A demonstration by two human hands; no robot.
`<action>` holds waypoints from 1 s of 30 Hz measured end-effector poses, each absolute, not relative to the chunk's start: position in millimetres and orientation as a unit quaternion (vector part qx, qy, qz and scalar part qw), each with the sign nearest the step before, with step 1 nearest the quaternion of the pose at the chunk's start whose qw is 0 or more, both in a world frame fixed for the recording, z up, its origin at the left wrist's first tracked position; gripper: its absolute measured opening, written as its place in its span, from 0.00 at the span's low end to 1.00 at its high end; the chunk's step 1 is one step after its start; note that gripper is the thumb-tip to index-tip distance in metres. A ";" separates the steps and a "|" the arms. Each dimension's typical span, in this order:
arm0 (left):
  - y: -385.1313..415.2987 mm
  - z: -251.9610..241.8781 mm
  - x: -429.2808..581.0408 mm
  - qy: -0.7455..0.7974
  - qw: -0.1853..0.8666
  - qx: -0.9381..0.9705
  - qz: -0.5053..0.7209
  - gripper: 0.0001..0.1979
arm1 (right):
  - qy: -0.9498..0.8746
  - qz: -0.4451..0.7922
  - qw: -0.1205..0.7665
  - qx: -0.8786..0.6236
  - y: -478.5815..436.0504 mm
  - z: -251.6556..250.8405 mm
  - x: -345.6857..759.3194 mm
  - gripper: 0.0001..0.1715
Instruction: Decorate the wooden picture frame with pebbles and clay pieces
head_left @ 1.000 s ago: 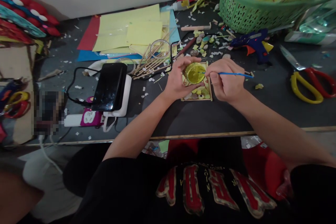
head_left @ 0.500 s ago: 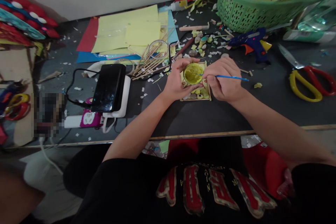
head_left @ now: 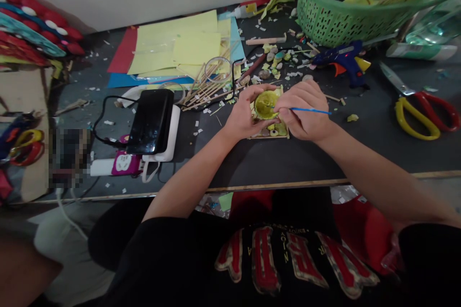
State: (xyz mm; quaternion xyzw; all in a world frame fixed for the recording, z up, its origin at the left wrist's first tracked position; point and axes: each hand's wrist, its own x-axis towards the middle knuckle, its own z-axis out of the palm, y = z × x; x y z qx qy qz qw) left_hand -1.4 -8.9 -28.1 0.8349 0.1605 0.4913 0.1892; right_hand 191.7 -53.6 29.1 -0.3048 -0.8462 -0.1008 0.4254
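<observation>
My left hand (head_left: 246, 112) curls its fingers and thumb around a small round cup (head_left: 265, 104) whose inside is coated with yellow-green paint. Pinched in my right hand (head_left: 306, 111) is a thin blue-handled paintbrush (head_left: 313, 111), its tip inside the cup. Under the cup and both hands lies a small square stick frame (head_left: 268, 136), partly hidden, with painted pebbles (head_left: 274, 132) along its near side.
Behind my hands are loose pebbles, paper scraps and wooden sticks (head_left: 205, 87). To the right lie a blue glue gun (head_left: 344, 63), scissors (head_left: 419, 103) and a green basket (head_left: 345, 19). Yellow paper (head_left: 154, 43) and a black phone-like device (head_left: 150, 121) are left.
The cup has shifted slightly right and down in my left hand's grip. The brush has moved a little left and down, and its tip stays in the cup.
</observation>
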 end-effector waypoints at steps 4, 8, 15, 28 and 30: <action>-9.8 -29.6 -1.9 0.156 0.192 0.835 0.492 0.39 | -0.844 -0.103 0.414 -0.327 -55.1 30.0 190.8 0.18; -10.3 -29.2 -1.7 0.148 0.203 0.834 0.490 0.38 | -0.842 -0.086 0.406 -0.346 -55.1 27.6 191.2 0.21; -11.0 -29.2 -1.2 0.169 0.199 0.832 0.490 0.36 | -0.847 -0.114 0.410 -0.318 -54.8 29.0 190.0 0.15; -7.7 -28.6 -1.6 0.190 0.200 0.821 0.500 0.41 | -0.830 -0.109 0.438 -0.327 -53.6 25.3 188.2 0.11; -8.3 -27.1 -1.3 0.187 0.207 0.818 0.503 0.40 | -0.831 -0.112 0.429 -0.336 -53.4 26.2 187.5 0.15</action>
